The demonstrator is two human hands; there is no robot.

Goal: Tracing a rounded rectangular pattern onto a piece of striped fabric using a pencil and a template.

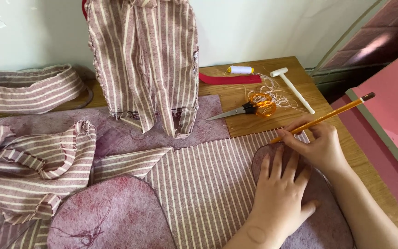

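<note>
Left hand lies flat, fingers spread, on a felt piece over striped cloth; right hand pinches a pencil, tip at the felt's far edge.

Left hand: my palm pressed flat, fingers spread forward.
Right hand: my grip pinched closed, fingers curled, wrist angled inward.

No packages, labels, signs or screens show anywhere here, neither on the wooden table, nor among the striped cloth and sewing things spread across it, nor on the wall behind
</note>
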